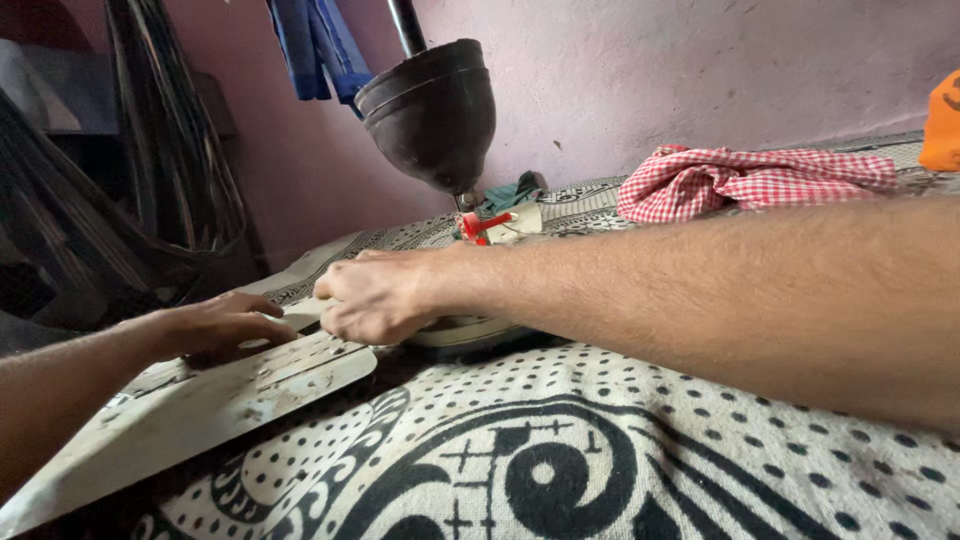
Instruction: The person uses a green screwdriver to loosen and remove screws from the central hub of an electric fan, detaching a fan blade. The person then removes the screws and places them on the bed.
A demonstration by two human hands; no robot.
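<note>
A bed covered in a white sheet (600,470) with black dots and bold swirling patterns fills the foreground, backed by a pink wall (650,80). A red-and-white checked cloth (750,180) lies bunched near the wall, an orange thing (942,120) shows at the right edge, and blue fabric (315,45) hangs above. A dark, rounded fan motor housing (430,110) on a rod leans over the bed, with a red-handled tool (480,225) lying just behind it. Dark bundled straps (150,170) stand at the left. A pale, worn fan blade (200,400) lies flat on the sheet, slanting toward the lower left, its surface scuffed and ribbed. The left hand (215,325) rests spread and flat on the blade. The right hand (370,295) is closed at the blade's inner end; what it grips cannot be told.
</note>
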